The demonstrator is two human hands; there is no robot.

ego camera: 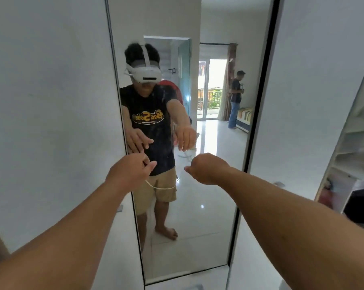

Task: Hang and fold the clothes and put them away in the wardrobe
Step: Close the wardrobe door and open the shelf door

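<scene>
I face the wardrobe's tall mirrored door (pixel 198 216), set between white panels (pixel 51 111). My left hand (pixel 133 170) reaches toward the mirror's left edge with its fingers straight and holds nothing I can see. A thin white cord (pixel 160 187) curves just under that hand; where it is attached is unclear. My right hand (pixel 207 169) hovers in front of the glass with loosely curled fingers, and the reflection shows nothing in it. No clothes are in either hand.
At the far right an open wardrobe section shows white shelves (pixel 357 151) and a dark garment (pixel 361 206) below them. The mirror reflects a glossy tiled floor, a second person near a balcony door and a striped mattress behind me.
</scene>
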